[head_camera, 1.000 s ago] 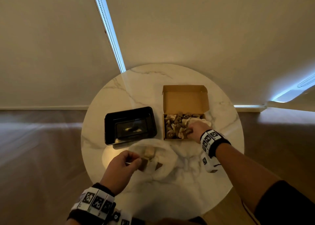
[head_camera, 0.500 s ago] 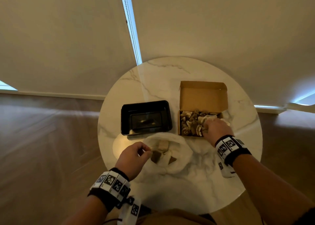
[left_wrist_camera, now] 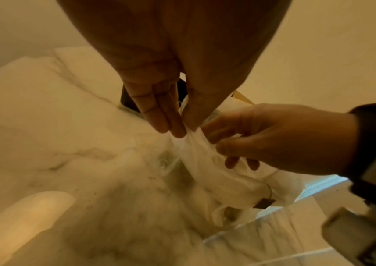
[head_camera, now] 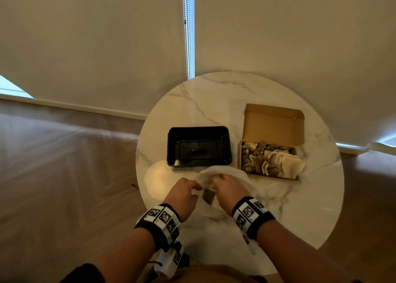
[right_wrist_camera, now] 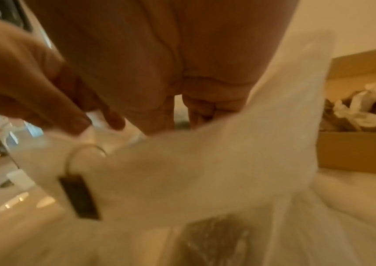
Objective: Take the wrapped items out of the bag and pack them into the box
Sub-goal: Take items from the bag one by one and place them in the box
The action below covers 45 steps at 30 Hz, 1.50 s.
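Low in the centre of the head view, both hands meet at the mouth of a thin white plastic bag (head_camera: 233, 175) that lies on the round marble table (head_camera: 214, 94). The left hand (head_camera: 182, 194) pinches the bag's edge between thumb and fingertips (left_wrist_camera: 177, 129), as the left wrist view shows. The right hand (head_camera: 229, 188) reaches in from the right of that view with its fingers curled inside the bag's opening; whether they grip a wrapped item there cannot be told. A small dark tag (right_wrist_camera: 79, 196) on a thin loop hangs at the bag's mouth, between the two hands.

To the right of centre in the head view stands the open cardboard box (head_camera: 272, 124), its lid flap raised at the far side. It holds a heap of wrapped items (head_camera: 259, 160), brown and pale, with white paper (head_camera: 287, 164) spilling over its right edge. Just left of the box, and just above the bag in the frame, sits a black plastic tray (head_camera: 199, 132). Beige roller blinds (head_camera: 85, 36) fill the upper frame, a bead chain (head_camera: 188, 29) hanging in the gap between them.
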Available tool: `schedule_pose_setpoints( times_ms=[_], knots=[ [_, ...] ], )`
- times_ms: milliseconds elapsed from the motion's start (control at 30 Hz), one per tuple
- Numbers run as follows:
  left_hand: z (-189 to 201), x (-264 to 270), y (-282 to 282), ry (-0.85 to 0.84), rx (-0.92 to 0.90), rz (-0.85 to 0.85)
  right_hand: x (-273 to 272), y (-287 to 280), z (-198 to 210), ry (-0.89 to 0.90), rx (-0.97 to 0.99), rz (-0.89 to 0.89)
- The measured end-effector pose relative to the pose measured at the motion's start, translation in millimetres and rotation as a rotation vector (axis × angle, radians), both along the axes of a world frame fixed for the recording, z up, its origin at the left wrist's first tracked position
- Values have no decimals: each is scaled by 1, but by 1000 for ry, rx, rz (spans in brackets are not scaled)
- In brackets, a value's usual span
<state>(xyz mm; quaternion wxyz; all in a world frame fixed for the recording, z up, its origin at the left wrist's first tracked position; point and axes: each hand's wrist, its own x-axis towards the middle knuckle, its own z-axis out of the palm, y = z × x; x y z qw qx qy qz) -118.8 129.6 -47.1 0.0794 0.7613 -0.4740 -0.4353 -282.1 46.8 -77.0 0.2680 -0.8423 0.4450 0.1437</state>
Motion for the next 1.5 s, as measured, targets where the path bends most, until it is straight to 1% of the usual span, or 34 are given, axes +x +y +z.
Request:
schedule_pose_setpoints(
  times_ms=[167, 233, 333, 400, 500, 567, 700, 733, 833, 900, 933, 1033, 1133, 1233, 1367, 1433, 1500],
  knots=[
    [4, 1, 3, 55, -19, -21, 13, -3, -26, 112, -47, -33],
    [8, -1, 5, 62, -37, -46, 15, -6, -35, 156, -35, -51],
    [17, -1, 7, 50, -74, -80, 15, -4, -43, 106, -65, -106],
    [19, 0, 7, 61, -82, -85, 13, -2, -45, 110, -101, -77],
    [19, 4, 6, 56, -102, -90, 10, -1, -36, 116, -46, -111],
    [18, 8, 4, 40, -133, -101, 8, 2, -21, 43, 17, -179],
    [18, 12, 2, 20, -172, -130, -7, 11, 10, -98, 83, -340],
    [19, 14, 1, 15, -184, -133, -13, 12, 18, -158, 123, -397],
    [25, 16, -4, 29, -228, -134, -29, 14, 39, -418, 369, -648],
    [32, 14, -9, 83, -260, -147, -35, 17, 52, -535, 540, -789],
    [36, 13, -12, 127, -270, -156, -36, 18, 57, -584, 598, -832],
    [47, 4, -21, 302, -269, -182, -39, 21, 70, -672, 666, -851],
    [56, -5, -28, 411, -309, -236, -40, 24, 75, -703, 679, -831],
    [62, -11, -30, 400, -350, -249, -41, 27, 77, -735, 684, -841],
    [58, -12, -32, 341, -347, -126, -43, 30, 77, -853, 727, -930],
    [58, -11, -33, 324, -348, -85, -46, 31, 76, -888, 702, -885],
    [61, -10, -33, 349, -358, -46, -48, 32, 74, -889, 665, -810]
  ],
)
